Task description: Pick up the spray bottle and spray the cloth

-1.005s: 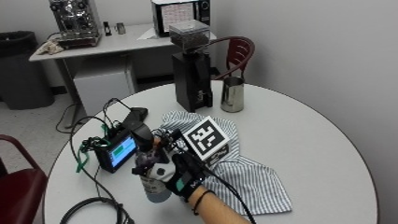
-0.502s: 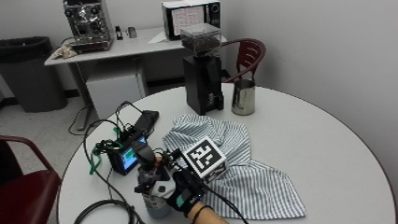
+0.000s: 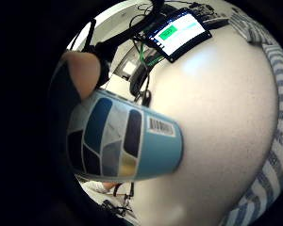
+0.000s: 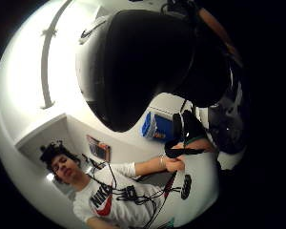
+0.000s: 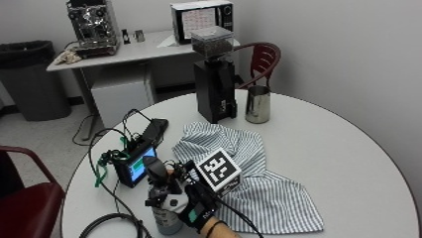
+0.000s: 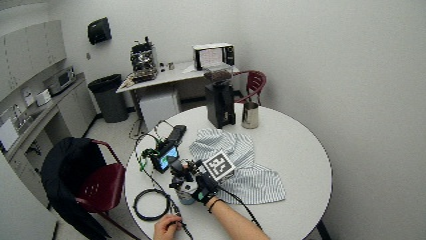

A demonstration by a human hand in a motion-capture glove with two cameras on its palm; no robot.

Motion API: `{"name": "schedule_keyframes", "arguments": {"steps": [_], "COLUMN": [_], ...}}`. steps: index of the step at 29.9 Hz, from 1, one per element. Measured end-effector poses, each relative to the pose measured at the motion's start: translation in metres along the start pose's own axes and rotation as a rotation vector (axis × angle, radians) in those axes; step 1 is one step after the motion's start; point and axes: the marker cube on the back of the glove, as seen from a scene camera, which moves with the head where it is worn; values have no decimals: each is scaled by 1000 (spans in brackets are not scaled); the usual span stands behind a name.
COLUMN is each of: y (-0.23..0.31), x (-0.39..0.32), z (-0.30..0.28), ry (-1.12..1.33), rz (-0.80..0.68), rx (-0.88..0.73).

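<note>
Outside view first, from the left edge across: a dark red chair (image 5: 26, 198) sits at lower left beside the round white table (image 5: 330, 148), and a black cable coil (image 5: 112, 225) lies on the tabletop near the bottom edge. Just right of that, a small screen device (image 5: 135, 166) with a lit blue-green display stands among green and black wires. At lower centre the gloved right hand (image 5: 191, 208) is wrapped around the spray bottle (image 5: 165, 210), fingers curled about its neck below the black nozzle; the bottle stands upright, and whether its base touches the table I cannot tell. Immediately to the right lies the striped cloth (image 5: 264, 193), crumpled toward the middle of the frame and spread flat toward lower right, its near edge just beside the hand. Farther up, at centre, a tall black grinder (image 5: 214, 84) stands on the table with a metal cup (image 5: 258, 104) just to its right. In the little finger side palm view the bottle's blue patterned label with a barcode fills the area close to the palm, with the lit screen and the cloth's stripes beyond it. In the wide outside view the person's bare left hand (image 6: 166, 228) rests at the table's near edge by the cable coil.
</note>
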Motion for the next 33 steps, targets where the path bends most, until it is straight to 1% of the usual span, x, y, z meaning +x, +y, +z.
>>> {"name": "schedule_keyframes", "arguments": {"steps": [8, 18, 23, 30, 33], "y": [6, 25, 42, 76, 84], "x": [-10, -16, -17, -15, -14], "z": [-18, -72, -102, -150, -161], "ry": [45, 100, 139, 188, 212], "rz": [4, 0, 31, 53, 77], "rx": [10, 54, 83, 175, 190]}}
